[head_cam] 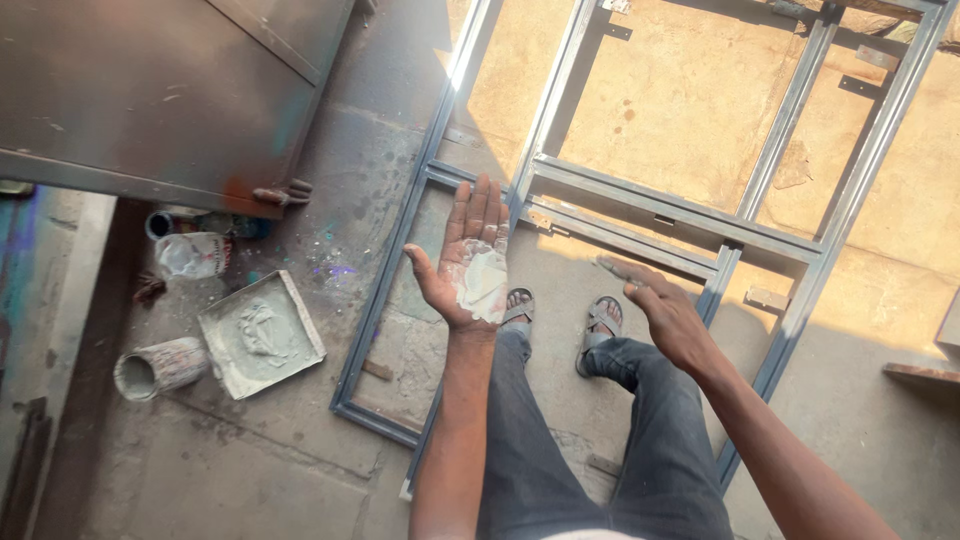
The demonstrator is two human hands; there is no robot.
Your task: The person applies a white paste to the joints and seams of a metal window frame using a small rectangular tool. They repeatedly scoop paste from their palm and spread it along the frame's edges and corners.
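We look down on a dusty concrete floor (250,470), half in shade and half in bright sun, with a grey metal frame (640,205) of welded bars lying flat across it. We take that frame as our landmark.

Our left hand (468,262) hovers over the frame's near left panel, palm turned up and fingers spread flat; a lump of pale grey putty (484,282) sits on the palm and smears the fingers (480,210). Our right hand (660,308) hangs palm down above the frame's middle crossbar, loosely spread and gripping nothing, its forefinger (615,268) coated with the same grey paste. Both feet, in sandals (560,318), stand inside the frame between the two hands.

Left of the frame, just outside its long side bar, lies a square tile (262,335) with a mound of mixed putty on it. Beside the tile, further from the frame, a paste-caked tin (160,368) lies on its side, and above that rests a crumpled plastic bag (192,254). A large rust-brown metal cabinet (170,90) fills the corner beyond the frame's left end.
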